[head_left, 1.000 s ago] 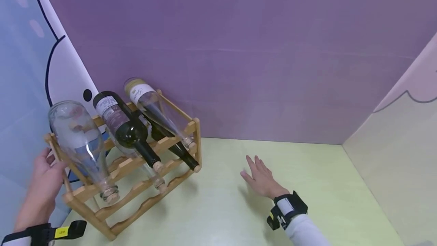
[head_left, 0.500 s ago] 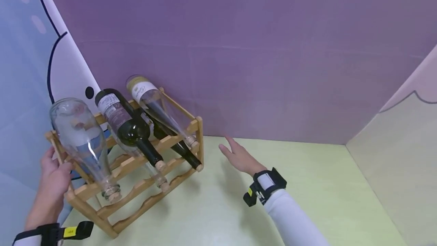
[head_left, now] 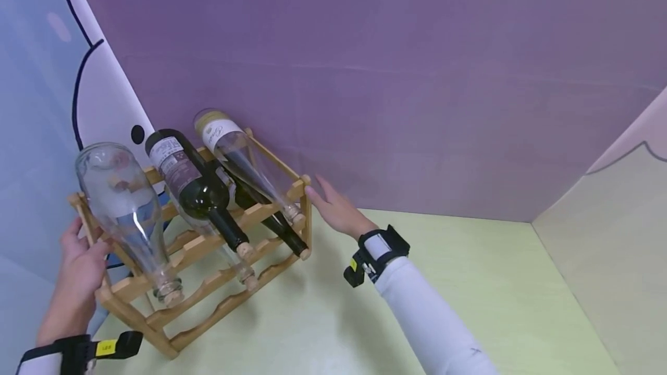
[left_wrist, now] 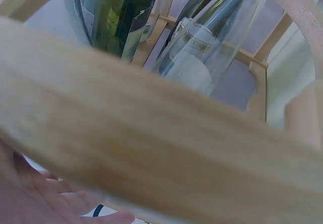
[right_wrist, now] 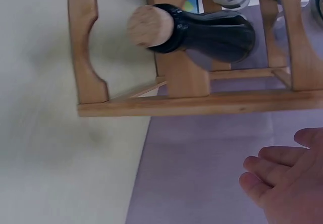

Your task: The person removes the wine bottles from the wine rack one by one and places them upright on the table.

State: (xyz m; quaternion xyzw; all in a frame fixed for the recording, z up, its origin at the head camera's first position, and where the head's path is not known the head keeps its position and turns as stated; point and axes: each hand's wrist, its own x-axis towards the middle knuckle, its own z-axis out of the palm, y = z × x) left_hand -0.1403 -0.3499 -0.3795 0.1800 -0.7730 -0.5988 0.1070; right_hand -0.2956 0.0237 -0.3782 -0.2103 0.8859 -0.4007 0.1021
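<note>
A wooden wine rack (head_left: 136, 322) stands at the left with corked bottles slanting neck-forward. Its upper row holds a wide clear bottle (head_left: 117, 201), a dark wine bottle (head_left: 200, 198) and a clear bottle with a white label (head_left: 234, 149). Below lie another dark bottle (head_left: 283, 233) and a partly covered clear one (head_left: 242, 274). My left hand (head_left: 83, 262) grips the rack's left side, thumb in front; a wooden bar (left_wrist: 151, 128) hides part of it in the left wrist view. Beside the rack's right post, my right hand (head_left: 339, 213) has loosely extended fingers, apart from the wood in the right wrist view.
The pale green surface (head_left: 458, 288) under the rack stretches right to a whitish side wall (head_left: 615, 265). A purple wall (head_left: 391, 103) rises behind the rack. A blue patterned panel (head_left: 36, 161) stands close on the left.
My right hand has moved left across the surface to the rack's right post. My left hand stays at the rack's left side, and the bottles keep their places.
</note>
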